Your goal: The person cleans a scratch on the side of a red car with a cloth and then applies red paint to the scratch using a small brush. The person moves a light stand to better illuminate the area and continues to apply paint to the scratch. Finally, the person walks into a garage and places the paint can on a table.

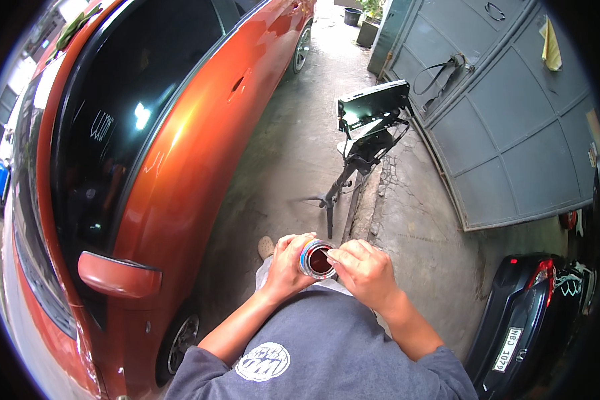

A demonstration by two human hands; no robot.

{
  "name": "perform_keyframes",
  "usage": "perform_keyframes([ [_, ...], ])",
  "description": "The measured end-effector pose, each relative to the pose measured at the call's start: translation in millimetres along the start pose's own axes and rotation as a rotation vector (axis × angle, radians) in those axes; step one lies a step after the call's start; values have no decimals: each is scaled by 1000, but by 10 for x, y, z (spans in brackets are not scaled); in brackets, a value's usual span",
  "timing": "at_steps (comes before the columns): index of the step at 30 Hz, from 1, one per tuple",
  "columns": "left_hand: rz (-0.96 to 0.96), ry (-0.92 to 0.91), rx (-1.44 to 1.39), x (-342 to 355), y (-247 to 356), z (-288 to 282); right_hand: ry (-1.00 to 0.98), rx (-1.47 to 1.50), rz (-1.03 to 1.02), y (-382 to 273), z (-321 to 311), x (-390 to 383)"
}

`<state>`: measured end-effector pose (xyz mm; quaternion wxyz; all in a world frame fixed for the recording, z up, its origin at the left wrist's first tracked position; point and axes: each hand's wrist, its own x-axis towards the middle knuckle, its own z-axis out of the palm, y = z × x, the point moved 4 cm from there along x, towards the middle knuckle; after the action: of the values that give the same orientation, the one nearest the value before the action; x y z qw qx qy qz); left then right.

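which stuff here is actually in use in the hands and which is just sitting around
In hand:
- small round open tin with dark red contents
- left hand, grip round the tin's side
- right hand, fingertips at the tin's rim

Lying about:
- shiny orange car
- black screen on a tripod stand
- grey metal gate
- yellow cloth hanging on the gate
- dark car rear

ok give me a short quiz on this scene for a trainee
1. True or false: the left hand holds the small open can.
2. Where are the right hand's fingers? A) on the can's rim B) on the car's mirror C) on the tripod
3. Fill in: the tripod stands between the orange car and the grey ____.

Key:
1. True
2. A
3. gate
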<state>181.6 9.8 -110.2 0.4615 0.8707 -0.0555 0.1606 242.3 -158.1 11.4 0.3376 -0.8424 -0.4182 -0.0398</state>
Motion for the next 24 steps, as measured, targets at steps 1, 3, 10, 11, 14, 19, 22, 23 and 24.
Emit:
perform_keyframes([
  [1, 0, 5, 7, -34, -16, 1, 19, 9, -11, 27, 33, 5],
  [3, 16, 21, 26, -29, -55, -21, 4, 103, -46, 19, 103, 12],
  [10, -28, 62, 65, -21, -90, -129, -13, 52, -66, 32, 112, 193],
  [11, -20, 74, 64, -6, -77, -147, 3, 93, -83, 19, 151, 191],
  [14, -15, 96, 58, 5, -92, -181, -31, 167, -114, 33, 125, 215],
  [19, -10, 87, 59, 0, -94, -184, -29, 40, -130, 0, 72, 341],
  [22, 12, 113, 101, 46, -68, -202, 19, 27, -96, -11, 120, 342],
  [23, 6, 120, 124, 41, -67, -200, 43, 45, -44, 33, 156, 308],
  [24, 0, 126, 147, 30, -71, -203, 66, 63, 7, 79, 194, 276],
])
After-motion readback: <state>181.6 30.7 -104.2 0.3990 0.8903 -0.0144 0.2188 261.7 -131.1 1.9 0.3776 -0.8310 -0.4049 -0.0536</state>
